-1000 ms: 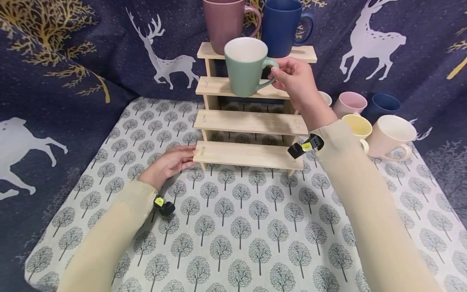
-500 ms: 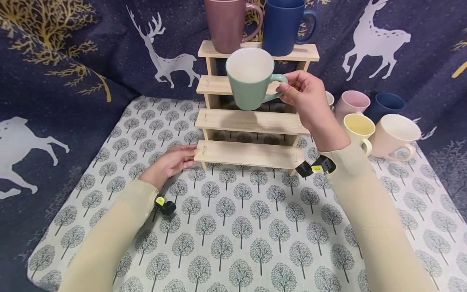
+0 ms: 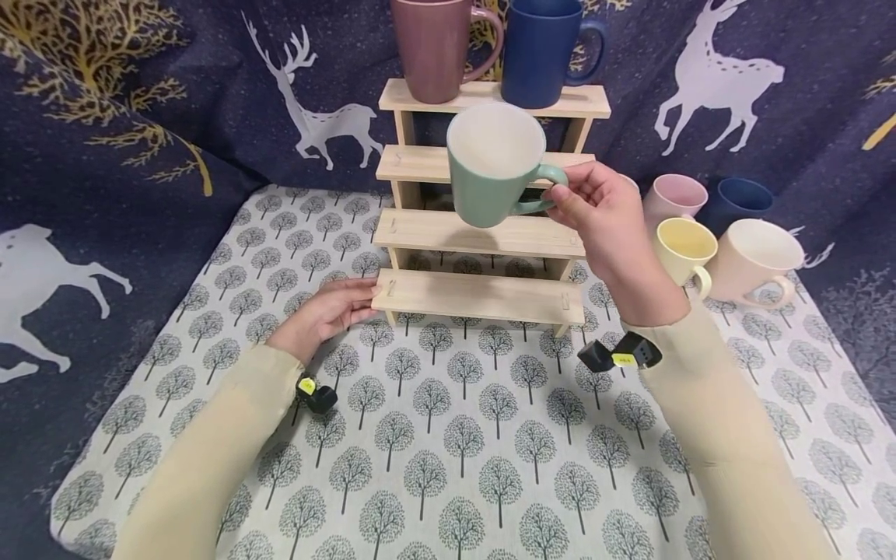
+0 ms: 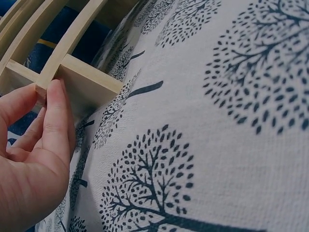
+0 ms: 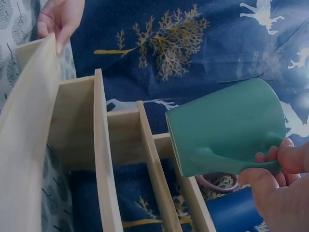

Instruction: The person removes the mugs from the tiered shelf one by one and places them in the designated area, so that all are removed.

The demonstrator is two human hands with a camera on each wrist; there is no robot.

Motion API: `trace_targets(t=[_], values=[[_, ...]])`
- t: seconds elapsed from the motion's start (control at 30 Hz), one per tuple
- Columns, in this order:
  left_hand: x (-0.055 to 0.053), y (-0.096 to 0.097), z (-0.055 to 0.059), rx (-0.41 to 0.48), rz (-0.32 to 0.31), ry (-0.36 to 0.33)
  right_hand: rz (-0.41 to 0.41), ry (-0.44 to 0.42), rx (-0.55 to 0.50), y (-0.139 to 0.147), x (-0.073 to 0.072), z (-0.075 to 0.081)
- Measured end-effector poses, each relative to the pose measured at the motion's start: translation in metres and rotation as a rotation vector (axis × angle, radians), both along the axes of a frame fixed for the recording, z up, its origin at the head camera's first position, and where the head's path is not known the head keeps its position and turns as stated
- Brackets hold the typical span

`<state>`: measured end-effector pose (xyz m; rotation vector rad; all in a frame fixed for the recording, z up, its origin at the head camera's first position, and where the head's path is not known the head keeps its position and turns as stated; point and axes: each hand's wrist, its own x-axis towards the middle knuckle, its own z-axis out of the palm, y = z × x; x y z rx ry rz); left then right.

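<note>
A green mug (image 3: 490, 183) with a white inside hangs in the air before the middle steps of a wooden tiered shelf (image 3: 476, 295). My right hand (image 3: 602, 214) pinches its handle between thumb and fingers, and the mug leans slightly. In the right wrist view the mug (image 5: 229, 128) shows its side and handle. My left hand (image 3: 332, 307) grips the left end of the lowest step. Seen from the left wrist, thumb and fingers of that hand (image 4: 41, 145) pinch the board's corner. On the top step stand a mauve mug (image 3: 434, 50) and a dark blue mug (image 3: 542, 54).
Right of the shelf, several mugs stand grouped: a yellow mug (image 3: 686, 249), a cream mug (image 3: 752, 260), a pink mug (image 3: 675, 198) and a navy mug (image 3: 742, 204). A tree-print cloth (image 3: 434, 467) covers the table. A dark deer-print curtain (image 3: 210, 70) hangs behind.
My right hand has brought the green mug down and to the right, from in front of the upper steps towards the third one. The left hand has stayed on the lowest step.
</note>
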<state>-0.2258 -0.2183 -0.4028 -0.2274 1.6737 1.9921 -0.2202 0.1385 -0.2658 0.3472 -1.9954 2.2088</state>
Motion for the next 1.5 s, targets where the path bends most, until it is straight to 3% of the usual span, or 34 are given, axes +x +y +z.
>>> trace_targets(t=[0.3, 0.83, 1.1, 1.5], values=[[0.000, 0.000, 0.000, 0.009, 0.008, -0.007, -0.045, 0.006, -0.044, 0.014, 0.028, -0.018], [0.000, 0.002, -0.001, -0.015, -0.008, 0.003, -0.012, 0.052, -0.181, 0.058, 0.063, -0.050], [0.002, 0.000, 0.000, -0.020, 0.003, -0.005, 0.077, 0.129, -0.348, 0.087, 0.076, -0.064], [0.001, -0.001, -0.001, -0.010, 0.002, -0.010, -0.020, 0.119, -0.413, 0.114, 0.084, -0.068]])
